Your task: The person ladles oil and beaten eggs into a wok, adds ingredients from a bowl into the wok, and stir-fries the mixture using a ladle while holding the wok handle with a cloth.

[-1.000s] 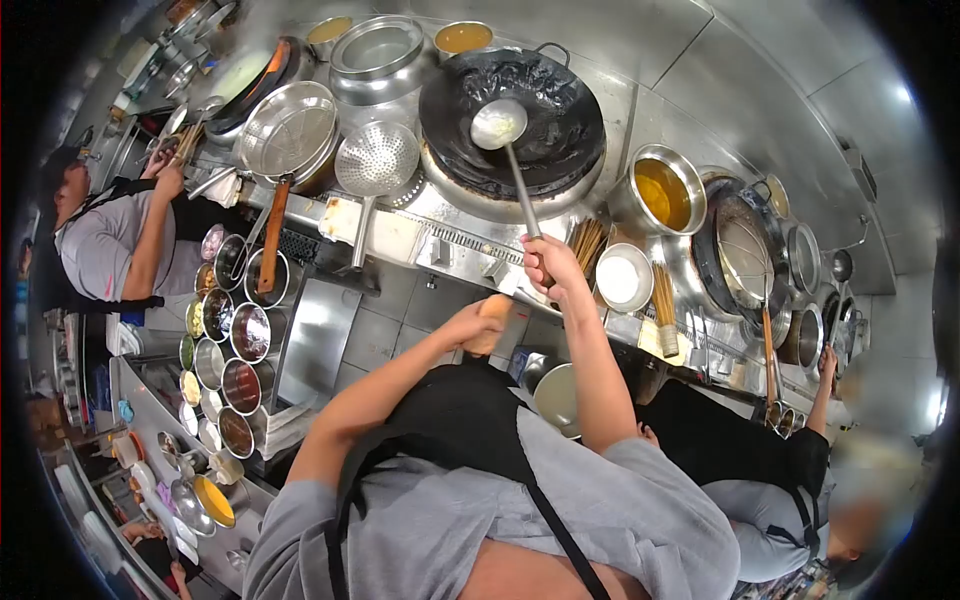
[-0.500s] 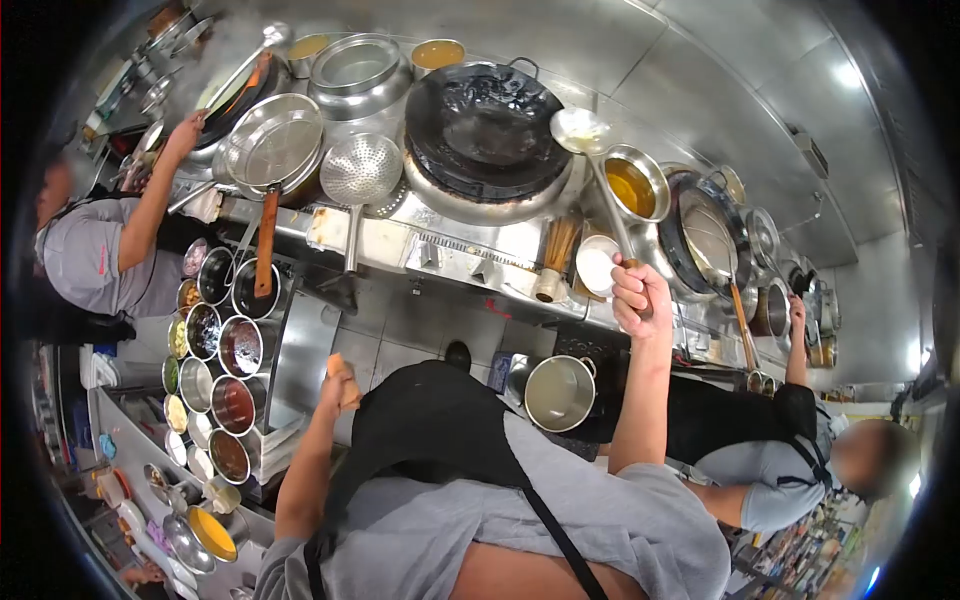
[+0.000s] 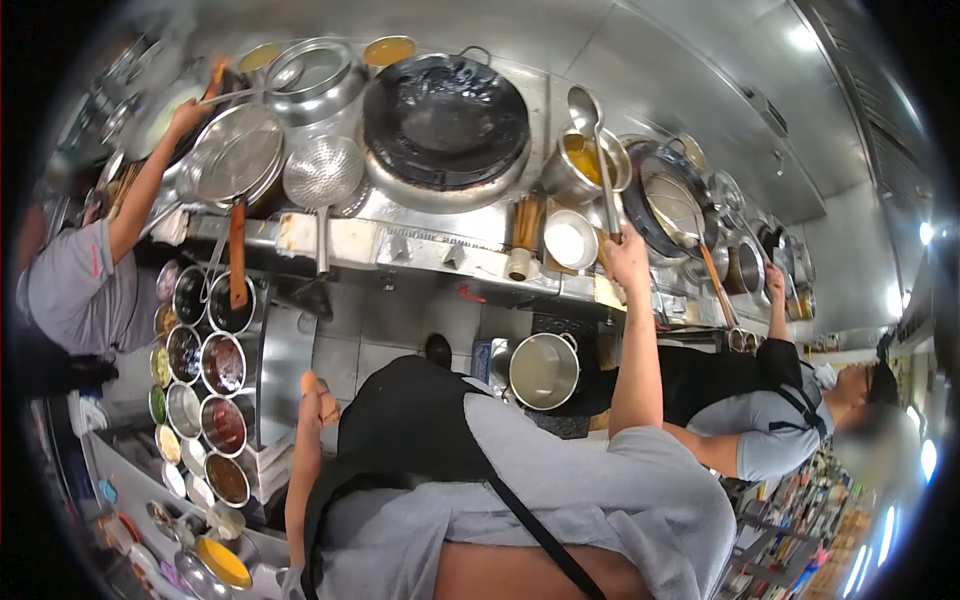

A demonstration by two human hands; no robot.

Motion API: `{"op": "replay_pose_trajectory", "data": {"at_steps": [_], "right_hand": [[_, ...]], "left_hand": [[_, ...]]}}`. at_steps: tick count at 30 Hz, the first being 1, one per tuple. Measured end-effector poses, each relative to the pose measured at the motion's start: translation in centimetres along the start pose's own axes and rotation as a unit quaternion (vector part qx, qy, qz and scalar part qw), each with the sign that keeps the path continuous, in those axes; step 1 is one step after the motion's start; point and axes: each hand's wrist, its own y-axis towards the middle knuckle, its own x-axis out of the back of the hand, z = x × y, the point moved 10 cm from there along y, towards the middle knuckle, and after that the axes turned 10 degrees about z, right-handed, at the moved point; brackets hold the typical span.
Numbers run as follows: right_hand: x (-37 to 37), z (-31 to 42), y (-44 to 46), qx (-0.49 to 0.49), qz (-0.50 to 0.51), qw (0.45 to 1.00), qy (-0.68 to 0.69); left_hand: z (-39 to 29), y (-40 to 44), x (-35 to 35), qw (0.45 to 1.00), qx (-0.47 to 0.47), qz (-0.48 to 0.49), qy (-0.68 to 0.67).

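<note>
My right hand (image 3: 628, 262) grips the handle of a long metal ladle (image 3: 606, 165), fingers wrapped round it. The ladle's bowl is turned on its side at the far side of a steel pot of yellow-brown oil (image 3: 580, 158), its handle crossing in front of the pot. Below the pot, close to my right hand, sits a bowl of white contents (image 3: 569, 240). Low beside my apron, my left hand (image 3: 326, 408) is closed round a small tan-orange piece (image 3: 308, 383), possibly folded cloth; its kind is unclear.
A black wok (image 3: 445, 120) sits on the range, with a perforated skimmer (image 3: 323, 172) to its left. Several sauce containers (image 3: 222, 362) stand at left. A large pot (image 3: 544, 372) is low by my legs. Co-workers stand left (image 3: 75, 290) and right (image 3: 770, 420).
The view has swung, shifting the range leftward. My right hand has lowered slightly, and the ladle's bowl has tipped from facing up to sideways at the oil pot. My left hand stays low.
</note>
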Motion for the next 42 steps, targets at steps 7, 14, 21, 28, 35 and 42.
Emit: {"op": "replay_pose_trajectory", "data": {"at_steps": [7, 14, 21, 28, 35, 42], "right_hand": [[-10.3, 4.6, 12.7, 0.000, 0.182, 0.966, 0.186], [-25.5, 5.2, 10.3, -0.031, 0.179, 0.962, 0.206], [-22.7, 10.5, 0.8, -0.075, 0.421, 0.413, 0.804], [-9.3, 4.1, -3.8, -0.019, 0.351, 0.526, 0.775], [-4.0, -5.7, -1.6, -0.085, 0.085, 0.934, 0.336], [-4.3, -4.6, -0.5, -0.044, 0.049, 0.939, 0.337]], "left_hand": [[-2.7, -0.1, -2.0, 0.999, -0.051, -0.013, 0.012], [-3.5, -1.2, -5.1, 0.998, -0.068, -0.012, 0.008], [-2.1, 0.3, -5.8, 0.999, -0.023, -0.002, 0.048], [-3.8, 1.1, -10.4, 0.998, 0.010, 0.039, 0.056], [-6.3, 2.1, -15.8, 0.997, -0.008, 0.055, 0.050], [-8.6, -3.1, -19.4, 0.996, -0.066, 0.053, -0.019]]}}
